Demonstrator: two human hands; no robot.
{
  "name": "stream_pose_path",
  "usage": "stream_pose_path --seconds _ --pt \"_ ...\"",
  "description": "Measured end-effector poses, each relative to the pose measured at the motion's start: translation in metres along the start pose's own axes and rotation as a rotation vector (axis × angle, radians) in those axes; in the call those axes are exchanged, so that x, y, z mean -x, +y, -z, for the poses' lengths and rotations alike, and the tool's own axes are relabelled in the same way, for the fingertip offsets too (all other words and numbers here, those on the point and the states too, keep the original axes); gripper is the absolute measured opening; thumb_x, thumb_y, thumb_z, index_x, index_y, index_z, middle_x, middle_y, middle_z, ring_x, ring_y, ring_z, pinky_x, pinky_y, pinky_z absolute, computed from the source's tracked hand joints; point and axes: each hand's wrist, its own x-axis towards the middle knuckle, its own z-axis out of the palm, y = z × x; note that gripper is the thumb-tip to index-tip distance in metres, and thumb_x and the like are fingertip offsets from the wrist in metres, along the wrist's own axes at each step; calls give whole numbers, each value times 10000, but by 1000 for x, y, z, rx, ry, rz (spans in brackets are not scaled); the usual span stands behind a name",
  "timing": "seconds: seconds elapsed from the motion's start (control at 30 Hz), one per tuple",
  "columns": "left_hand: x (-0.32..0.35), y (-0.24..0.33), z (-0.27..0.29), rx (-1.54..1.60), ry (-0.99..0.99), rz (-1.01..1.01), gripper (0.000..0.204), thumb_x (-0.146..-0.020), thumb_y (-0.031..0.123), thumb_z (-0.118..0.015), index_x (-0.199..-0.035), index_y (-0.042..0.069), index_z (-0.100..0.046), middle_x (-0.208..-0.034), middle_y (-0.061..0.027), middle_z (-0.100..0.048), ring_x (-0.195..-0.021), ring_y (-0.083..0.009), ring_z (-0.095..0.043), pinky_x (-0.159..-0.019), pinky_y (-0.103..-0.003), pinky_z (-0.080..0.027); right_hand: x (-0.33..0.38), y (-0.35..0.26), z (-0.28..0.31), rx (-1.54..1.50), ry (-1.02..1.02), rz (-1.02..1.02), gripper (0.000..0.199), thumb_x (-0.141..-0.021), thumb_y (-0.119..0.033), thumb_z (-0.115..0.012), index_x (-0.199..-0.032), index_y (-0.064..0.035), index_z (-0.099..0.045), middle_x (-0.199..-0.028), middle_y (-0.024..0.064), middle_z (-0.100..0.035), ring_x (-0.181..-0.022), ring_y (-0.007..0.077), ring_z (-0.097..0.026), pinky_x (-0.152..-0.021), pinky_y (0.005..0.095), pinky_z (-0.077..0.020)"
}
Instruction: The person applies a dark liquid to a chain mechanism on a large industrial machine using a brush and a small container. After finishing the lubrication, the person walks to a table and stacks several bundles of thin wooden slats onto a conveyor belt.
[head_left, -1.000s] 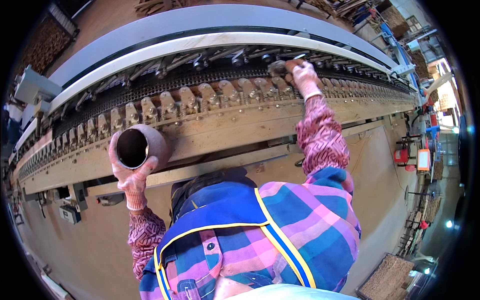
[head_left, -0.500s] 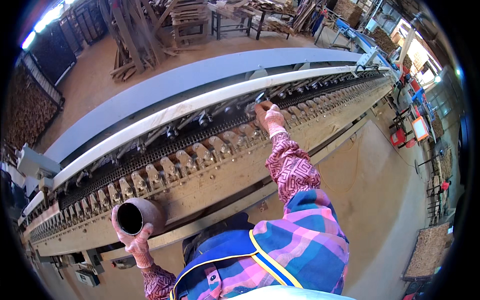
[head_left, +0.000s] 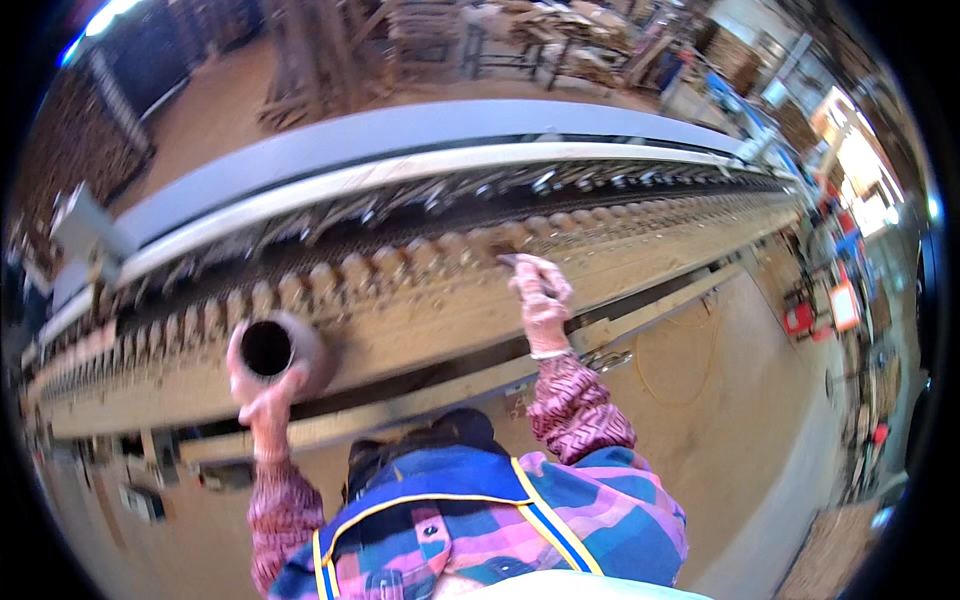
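My left hand (head_left: 262,398), in a pink glove, is wrapped round a rounded, brownish-pink container (head_left: 307,352) with a wide dark mouth. It is held at the near side of a long machine; its inside is too dark to see into. My right hand (head_left: 543,290), gloved too, is closed in front of the machine's row of metal tabs (head_left: 358,268). A small dark thing (head_left: 506,259) shows at its fingertips, too blurred to name. Behind the tabs runs a dark chain track (head_left: 400,218).
A pale rail (head_left: 400,168) and a grey panel (head_left: 330,155) run along the machine's far side. Beyond lie stacks of wood (head_left: 425,40). At the right, on the floor, stands a red container (head_left: 798,318); a thin yellow hose (head_left: 650,385) lies near the machine.
My right hand has drawn back from the chain track toward me, now in front of the tabs. The left hand keeps its hold on the container. The whole view has shifted and blurred.
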Motion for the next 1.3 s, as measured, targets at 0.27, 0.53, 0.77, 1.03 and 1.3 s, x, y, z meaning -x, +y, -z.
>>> stream_pose_path --seconds 0.27,0.53,0.77,1.03,1.3 --pt "32 4 32 118 -149 -153 1050 -511 337 -994 -1383 29 -496 -1288 -143 -594 -1204 -274 -589 -1066 -399 -472 161 -85 4 -16 92 -240 296 -966 -284 -668 -1102 -22 -690 -636 7 -588 -513 67 -443 -469 238 -306" --pt "115 31 36 -155 -602 -215 1023 -460 457 -954 -1320 71 -558 -1315 -178 -590 -1243 -376 -557 -1087 -451 -452 242 -168 13 -291 112 -330 311 -893 -249 -720 -1086 -8 -682 -827 65 -654 -556 116 -557 -500 224 -444" --pt "174 57 25 -181 -811 -160 1039 -501 489 -947 -1360 73 -540 -1357 -182 -568 -1274 -370 -538 -1085 -448 -455 271 -209 39 -299 -279 -261 314 -871 -214 -744 -1024 52 -677 -920 143 -697 -605 154 -648 -559 256 -548" --pt "268 109 -17 -232 -948 -345 970 -554 450 -925 -1355 72 -531 -1352 -197 -564 -1282 -396 -528 -1084 -474 -445 307 -209 135 138 -601 -272 190 -834 -85 -790 -993 13 -750 -976 156 -760 -862 216 -737 -781 319 -592" --pt "422 162 -139 -69 -1169 -418 1019 -524 476 -942 -1367 77 -532 -1357 -190 -567 -1299 -391 -523 -1095 -474 -435 369 -185 327 393 -364 -362 306 -870 -247 -797 -1099 -49 -751 -979 124 -772 -846 154 -735 -772 297 -582"
